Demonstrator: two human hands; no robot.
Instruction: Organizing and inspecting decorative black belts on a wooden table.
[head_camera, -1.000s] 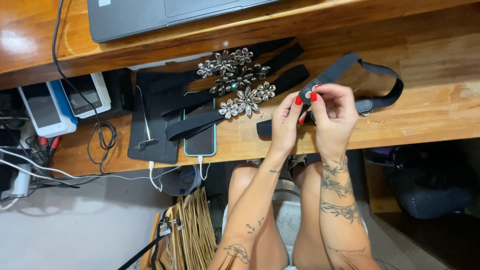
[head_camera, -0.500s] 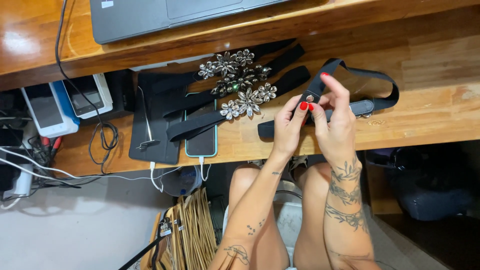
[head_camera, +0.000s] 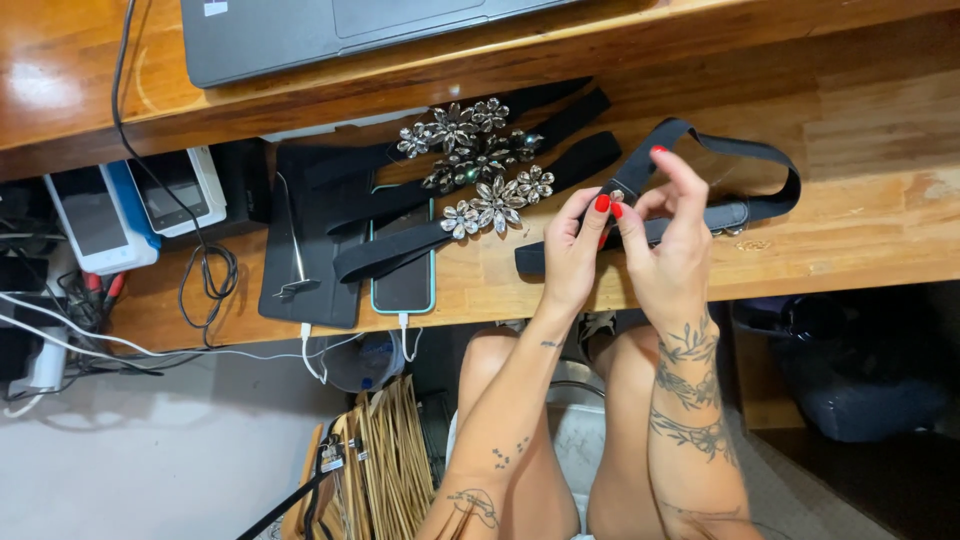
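Note:
A black elastic strap (head_camera: 745, 150) lies looped on the wooden desk (head_camera: 880, 230). My left hand (head_camera: 572, 250) and my right hand (head_camera: 672, 250) both pinch it near a small silver stud (head_camera: 618, 196), fingertips close together, nails painted red. To the left lie several black straps (head_camera: 400, 250) carrying silver jewelled flower ornaments (head_camera: 478, 160). One of them crosses a phone in a teal case (head_camera: 404, 285).
A grey laptop (head_camera: 330, 30) sits on the raised shelf at the top. A dark pad (head_camera: 305, 240), charging cables (head_camera: 200, 270) and two white devices (head_camera: 130, 205) lie at the left. Wooden hangers (head_camera: 385, 460) stand below the desk by my knees.
Both hands have shifted slightly left along the strap. The strap's loop has flattened and spread wider to the right.

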